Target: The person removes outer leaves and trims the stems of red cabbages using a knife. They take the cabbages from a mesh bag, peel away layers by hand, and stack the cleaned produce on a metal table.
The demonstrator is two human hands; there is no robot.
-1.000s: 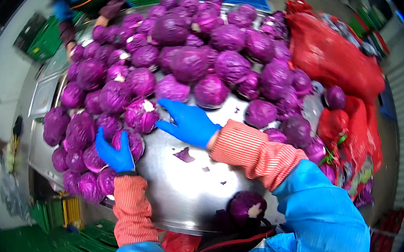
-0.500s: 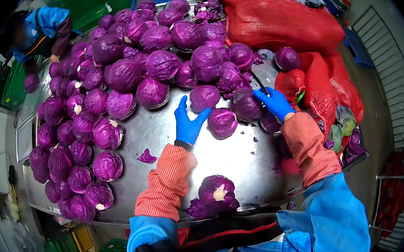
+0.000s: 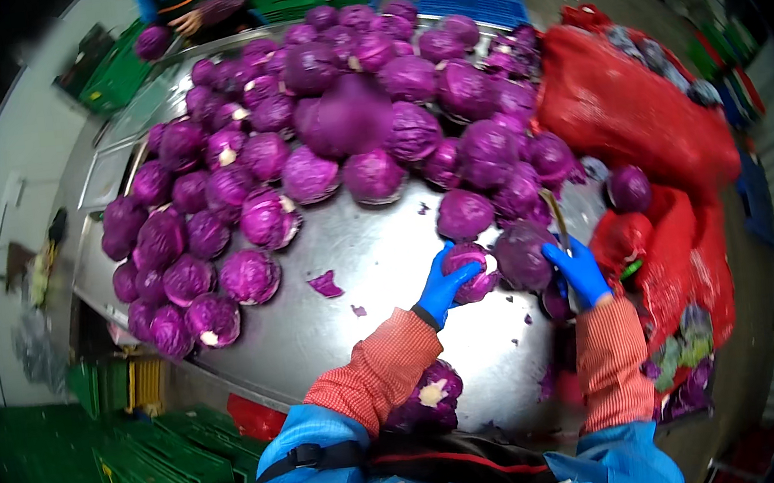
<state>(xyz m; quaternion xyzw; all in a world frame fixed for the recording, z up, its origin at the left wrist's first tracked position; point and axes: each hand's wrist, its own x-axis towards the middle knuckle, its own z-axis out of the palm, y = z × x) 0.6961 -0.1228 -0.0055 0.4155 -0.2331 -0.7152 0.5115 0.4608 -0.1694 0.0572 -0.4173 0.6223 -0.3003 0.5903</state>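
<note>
My left hand point(image 3: 446, 288), in a blue glove, is closed around a small red cabbage point(image 3: 471, 261), with the thumb across its front. My right hand point(image 3: 584, 274), gloved too, grips a knife point(image 3: 554, 211) whose narrow blade points away from me. Its thumb comes up against a darker, larger red cabbage point(image 3: 524, 254), which stands between my hands. Just beyond the held head rests another red cabbage point(image 3: 465, 213). A trimmed cabbage with a pale cut stem point(image 3: 434, 393) lies near my body, partly behind my left sleeve.
Many red cabbages point(image 3: 308, 175) are heaped over the far and left parts of the metal table point(image 3: 297, 333). Red mesh sacks point(image 3: 629, 99) line the right side. A torn leaf point(image 3: 325, 285) lies mid-table. Green crates point(image 3: 159, 458) stand lower left. Another person's hand point(image 3: 186, 23) shows at the far left.
My left hand has moved right and closed from open onto the small cabbage. My right hand still holds the knife beside the darker cabbage. The whole view has swung.
</note>
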